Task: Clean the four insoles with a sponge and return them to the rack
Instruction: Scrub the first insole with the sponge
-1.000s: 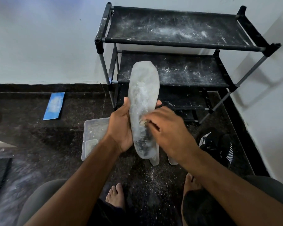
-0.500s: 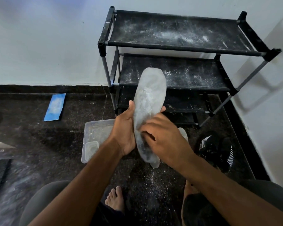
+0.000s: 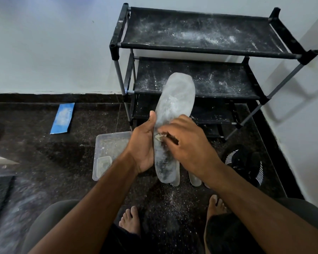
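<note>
From the head view I record both forearms reaching forward from the lower edge, converging at centre frame.

The left hand (image 3: 142, 149) grips the insole (image 3: 173, 121) along its left edge, thumb extended upward against the edge and the fingers wrapped behind, out of sight. The insole is held in the air, long axis near upright with its upper end tilted slightly toward 1 o'clock, dusted with white powder.

The right hand (image 3: 186, 143) lies over the insole's middle, knuckles up, fingers curled around a small pale piece, which I take to be the sponge (image 3: 159, 137), pressed to the insole surface. Most of the sponge is hidden under the fingers.

The rack (image 3: 206, 46), black with three powder-speckled shelves, stands at 12 to 1 o'clock against the white wall; I see no insoles on the shelves in view.

Below the held insole, the ends of further insoles (image 3: 194, 178) lie on the dark floor (image 3: 44, 143), partly hidden by the right forearm; I cannot count them.

A clear plastic tub (image 3: 108, 149) sits on the floor at 9 o'clock of the left hand. A blue sheet (image 3: 62, 118) lies at 10 o'clock near the wall. A black shoe with white stripes (image 3: 246, 162) lies at 3 o'clock.
</note>
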